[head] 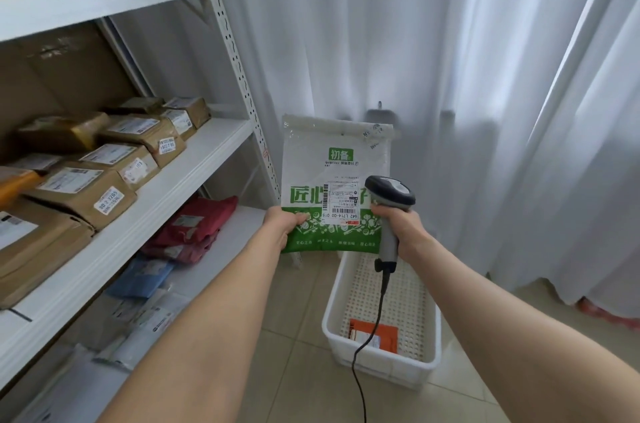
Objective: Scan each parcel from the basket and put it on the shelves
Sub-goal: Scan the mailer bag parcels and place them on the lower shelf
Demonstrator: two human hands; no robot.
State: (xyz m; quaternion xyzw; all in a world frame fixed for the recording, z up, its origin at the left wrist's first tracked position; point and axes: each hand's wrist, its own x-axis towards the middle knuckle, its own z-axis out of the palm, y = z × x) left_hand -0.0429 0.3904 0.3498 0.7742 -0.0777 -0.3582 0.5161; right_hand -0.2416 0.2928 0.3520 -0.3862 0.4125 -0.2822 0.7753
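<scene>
The mailer bag (pixel 336 159) is glossy, crinkled plastic film with a paper label (pixel 341 202), the barcode scanner (pixel 389 192) smooth grey-and-black plastic, the basket (pixel 381 363) matt perforated plastic, the shelves (pixel 239 76) white-painted metal, the boxes (pixel 83 194) tape-shiny brown cardboard, the curtain (pixel 415 41) thin cloth.

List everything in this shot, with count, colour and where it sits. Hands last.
green-and-white parcel: one, held up over the basket
scanner: one, grey and black, beside the parcel's label
cable: one, black, hanging from the scanner
basket: one, white, on the floor
orange parcel: one, in the basket
shelves: one unit, white, left
cardboard boxes: several, brown, middle shelf
red bags: a few, lower shelf
blue bag: one, lower shelf
pale bags: several, white-grey, lower shelf, blurred
curtain: white, behind
floor tiles: beige
left hand: grips the parcel's lower left edge
right hand: fingers round the scanner handle
</scene>
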